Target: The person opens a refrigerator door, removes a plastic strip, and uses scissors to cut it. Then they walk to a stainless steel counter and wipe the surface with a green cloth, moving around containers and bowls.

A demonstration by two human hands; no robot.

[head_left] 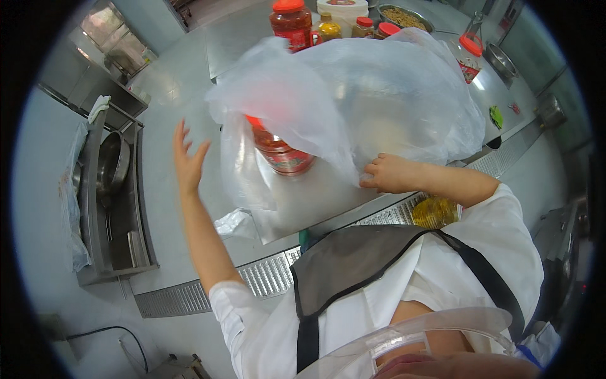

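Observation:
A large translucent plastic bag (398, 88) is billowed out over the steel table. My right hand (392, 174) is closed at the bag's near edge and pinches the film. Off the table's left side, my left hand (188, 161) is raised with fingers spread and holds nothing. Between my hands stands a clear jar (285, 155) of red contents, near the table's front left corner. Part of the bag drapes over the jar and blurs its red lid.
Along the table's far side stand another red-lidded jar (291, 25), a white tub (343, 11), small bottles and a bowl of brown pieces (405, 18). At the right are a red-lidded container (469, 57) and a metal bowl (500, 63). A steel rack (126, 252) with pans stands left.

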